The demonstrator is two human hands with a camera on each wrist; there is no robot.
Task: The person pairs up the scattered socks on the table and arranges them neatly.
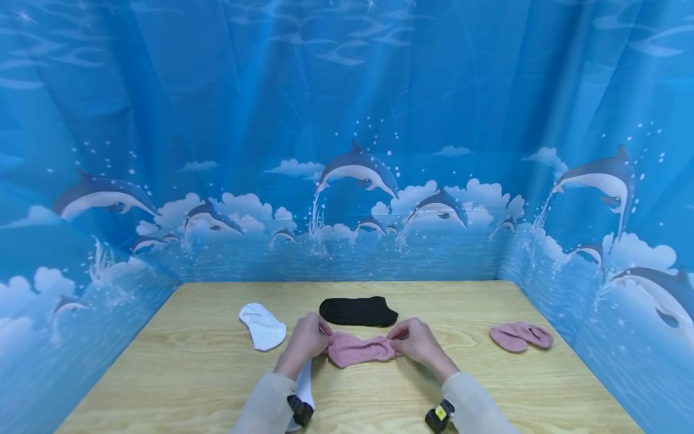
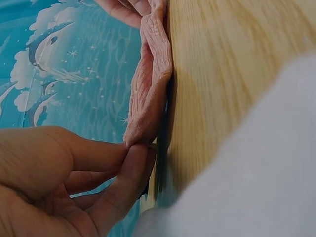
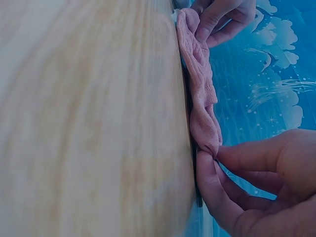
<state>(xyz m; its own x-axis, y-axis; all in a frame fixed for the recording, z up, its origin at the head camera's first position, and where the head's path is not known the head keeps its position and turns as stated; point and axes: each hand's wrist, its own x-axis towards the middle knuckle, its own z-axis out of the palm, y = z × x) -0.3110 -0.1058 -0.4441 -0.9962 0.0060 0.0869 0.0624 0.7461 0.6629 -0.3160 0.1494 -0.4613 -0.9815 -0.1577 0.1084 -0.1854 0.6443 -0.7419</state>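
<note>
A pink ankle sock (image 1: 360, 351) is stretched sideways between my two hands, low over the middle of the table. My left hand (image 1: 310, 337) pinches its left end between thumb and fingers; the left wrist view shows that pinch on the ribbed pink sock (image 2: 152, 79) up close. At the other end my right hand (image 1: 417, 340) pinches the sock with thumb and forefinger, also plain in the right wrist view, where the sock (image 3: 201, 94) runs up to the left hand. Just beyond it lies a flat black sock (image 1: 355, 311).
One white sock (image 1: 264, 327) lies at the left. Another white sock (image 1: 305, 386) is partly hidden under the left forearm. Toward the right edge of the wooden table (image 1: 217, 386) lies a second pink sock (image 1: 520, 336). A blue dolphin-print curtain (image 1: 347, 90) encloses the back and sides.
</note>
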